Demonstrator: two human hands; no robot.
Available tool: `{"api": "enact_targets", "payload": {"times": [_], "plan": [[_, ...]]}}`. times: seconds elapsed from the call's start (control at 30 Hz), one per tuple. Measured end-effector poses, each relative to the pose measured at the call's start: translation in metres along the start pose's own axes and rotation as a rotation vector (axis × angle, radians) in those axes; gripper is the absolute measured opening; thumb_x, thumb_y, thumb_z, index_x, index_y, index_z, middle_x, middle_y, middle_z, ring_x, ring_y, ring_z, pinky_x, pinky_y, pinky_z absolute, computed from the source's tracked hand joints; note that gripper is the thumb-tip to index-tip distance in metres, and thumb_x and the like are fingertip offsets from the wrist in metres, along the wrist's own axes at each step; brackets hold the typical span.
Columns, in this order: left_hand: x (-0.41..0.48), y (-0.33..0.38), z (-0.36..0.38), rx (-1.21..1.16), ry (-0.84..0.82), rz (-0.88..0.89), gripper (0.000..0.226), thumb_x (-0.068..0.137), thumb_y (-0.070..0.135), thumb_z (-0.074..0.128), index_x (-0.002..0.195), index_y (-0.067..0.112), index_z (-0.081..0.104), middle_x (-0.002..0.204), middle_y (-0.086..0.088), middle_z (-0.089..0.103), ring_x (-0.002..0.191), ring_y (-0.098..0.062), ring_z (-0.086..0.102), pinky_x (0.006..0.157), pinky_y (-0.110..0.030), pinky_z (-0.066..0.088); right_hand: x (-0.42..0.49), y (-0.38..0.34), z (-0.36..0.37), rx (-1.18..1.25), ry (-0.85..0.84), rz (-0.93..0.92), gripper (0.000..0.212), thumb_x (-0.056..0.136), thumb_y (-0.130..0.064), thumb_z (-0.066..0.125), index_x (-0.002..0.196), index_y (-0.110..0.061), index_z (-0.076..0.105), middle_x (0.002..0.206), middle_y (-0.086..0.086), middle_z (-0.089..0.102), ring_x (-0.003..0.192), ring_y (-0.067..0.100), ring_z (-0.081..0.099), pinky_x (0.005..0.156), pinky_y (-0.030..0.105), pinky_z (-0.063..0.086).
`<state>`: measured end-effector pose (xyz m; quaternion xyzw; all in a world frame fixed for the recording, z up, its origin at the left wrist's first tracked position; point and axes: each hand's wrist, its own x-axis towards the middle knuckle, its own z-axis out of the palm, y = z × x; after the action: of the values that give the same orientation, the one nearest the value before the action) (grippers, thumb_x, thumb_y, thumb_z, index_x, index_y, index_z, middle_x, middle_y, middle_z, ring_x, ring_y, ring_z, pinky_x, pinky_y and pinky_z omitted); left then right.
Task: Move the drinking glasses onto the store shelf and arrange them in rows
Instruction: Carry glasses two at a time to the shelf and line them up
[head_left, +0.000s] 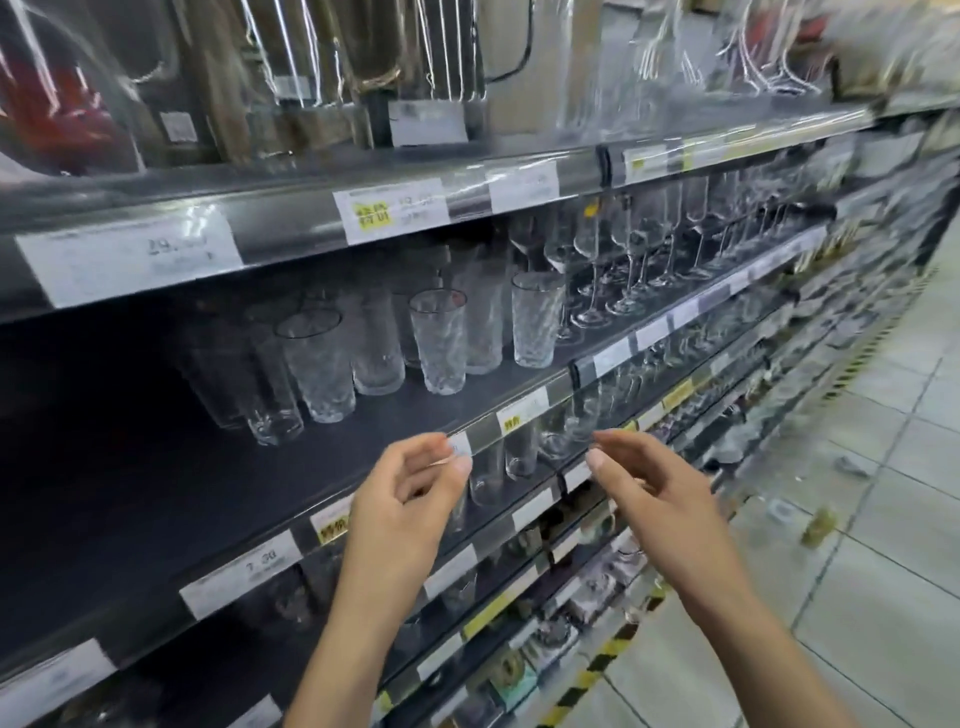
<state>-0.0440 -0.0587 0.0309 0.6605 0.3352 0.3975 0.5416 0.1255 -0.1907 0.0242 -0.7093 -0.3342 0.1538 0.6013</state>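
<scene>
Glass tumblers (436, 343) stand in loose rows on the shelf (156, 493), with bare deck to their left. Left hand (415, 499) and right hand (654, 493) hover at its near edge, fingers loosely curled, empty. Suggest filling leftward and squaring the front row.

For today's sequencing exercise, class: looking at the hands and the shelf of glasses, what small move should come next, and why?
Probably fetch another glass: left hand and right hand both hold nothing, and the shelf has dark bare space left of the tumblers.

Price labels (392, 210) carry yellow stickers; yellow-black tape (615, 647) edges the tiled floor (883, 597), small scraps (852, 465) lying there.
</scene>
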Motion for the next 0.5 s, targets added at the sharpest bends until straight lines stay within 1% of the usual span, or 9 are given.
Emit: {"api": "enact_targets", "payload": {"times": [0.07, 0.17, 0.23, 0.27, 0.33, 0.37, 0.4, 0.43, 0.5], "plan": [[0.015, -0.002, 0.016, 0.018, 0.023, -0.005, 0.027, 0.086, 0.032, 0.072, 0.111, 0.034, 0.063, 0.108, 0.018, 0.069, 0.096, 0.010, 0.064, 0.073, -0.010, 0.049, 0.021, 0.009, -0.006, -0.005, -0.004, 0.001, 0.023, 0.088, -0.040, 0.068, 0.111, -0.039, 0.066, 0.105, -0.023, 0.069, 0.097, -0.011, 0.062, 0.082, 0.015, 0.047], [0.042, -0.008, 0.033, 0.022, 0.068, -0.028, 0.039, 0.082, 0.033, 0.077, 0.117, 0.034, 0.059, 0.115, 0.017, 0.065, 0.099, 0.009, 0.063, 0.082, -0.018, 0.049, 0.055, 0.024, -0.010, 0.018, 0.006, 0.019, 0.029, 0.086, -0.047, 0.069, 0.113, -0.043, 0.063, 0.109, -0.023, 0.067, 0.101, -0.009, 0.061, 0.091, 0.025, 0.050], [0.062, -0.013, 0.040, 0.031, 0.095, -0.040, 0.046, 0.079, 0.034, 0.079, 0.120, 0.035, 0.057, 0.119, 0.017, 0.063, 0.105, 0.005, 0.062, 0.087, -0.022, 0.050, 0.080, 0.032, -0.008, 0.041, 0.028, 0.022, 0.033, 0.085, -0.048, 0.069, 0.116, -0.041, 0.061, 0.111, -0.022, 0.066, 0.105, -0.005, 0.061, 0.093, 0.027, 0.050], [0.072, -0.017, 0.043, 0.034, 0.113, -0.043, 0.049, 0.078, 0.035, 0.079, 0.121, 0.035, 0.055, 0.121, 0.017, 0.061, 0.109, 0.003, 0.061, 0.089, -0.024, 0.050, 0.092, 0.035, -0.006, 0.052, 0.033, 0.023, 0.036, 0.085, -0.047, 0.070, 0.118, -0.039, 0.060, 0.111, -0.021, 0.065, 0.105, -0.005, 0.060, 0.090, 0.024, 0.051], [0.095, -0.023, 0.048, 0.041, 0.161, -0.050, 0.051, 0.077, 0.036, 0.079, 0.121, 0.035, 0.054, 0.123, 0.017, 0.060, 0.113, 0.000, 0.059, 0.095, -0.029, 0.050, 0.118, 0.039, -0.002, 0.086, 0.027, 0.026, 0.040, 0.086, -0.043, 0.070, 0.123, -0.035, 0.057, 0.112, -0.020, 0.063, 0.103, -0.005, 0.059, 0.073, 0.012, 0.052], [0.106, -0.026, 0.052, 0.042, 0.189, -0.052, 0.051, 0.078, 0.035, 0.079, 0.122, 0.034, 0.054, 0.124, 0.016, 0.059, 0.115, -0.001, 0.058, 0.098, -0.030, 0.049, 0.131, 0.041, 0.001, 0.095, 0.019, 0.026, 0.043, 0.086, -0.041, 0.071, 0.125, -0.033, 0.056, 0.113, -0.018, 0.062, 0.103, -0.005, 0.058, 0.066, 0.009, 0.050], [0.117, -0.029, 0.055, 0.045, 0.223, -0.052, 0.051, 0.078, 0.035, 0.079, 0.123, 0.032, 0.054, 0.125, 0.015, 0.058, 0.116, -0.002, 0.058, 0.100, -0.031, 0.048, 0.145, 0.043, 0.003, 0.095, 0.007, 0.025, 0.045, 0.086, -0.041, 0.071, 0.126, -0.033, 0.054, 0.114, -0.018, 0.060, 0.103, -0.006, 0.056, 0.063, 0.008, 0.049], [0.127, -0.032, 0.058, 0.053, 0.261, -0.049, 0.054, 0.078, 0.036, 0.078, 0.126, 0.030, 0.053, 0.127, 0.014, 0.058, 0.117, -0.002, 0.056, 0.102, -0.031, 0.047, 0.158, 0.043, 0.005, 0.089, -0.007, 0.027, 0.048, 0.085, -0.043, 0.071, 0.128, -0.034, 0.053, 0.116, -0.019, 0.059, 0.104, -0.007, 0.055, 0.063, 0.008, 0.050], [0.147, -0.038, 0.063, 0.091, 0.329, -0.041, 0.064, 0.078, 0.040, 0.078, 0.134, 0.026, 0.050, 0.133, 0.013, 0.055, 0.120, -0.004, 0.053, 0.102, -0.028, 0.044, 0.186, 0.047, 0.009, 0.068, -0.035, 0.028, 0.055, 0.083, -0.048, 0.071, 0.131, -0.037, 0.049, 0.117, -0.021, 0.057, 0.108, -0.005, 0.054, 0.077, 0.016, 0.051]]}}
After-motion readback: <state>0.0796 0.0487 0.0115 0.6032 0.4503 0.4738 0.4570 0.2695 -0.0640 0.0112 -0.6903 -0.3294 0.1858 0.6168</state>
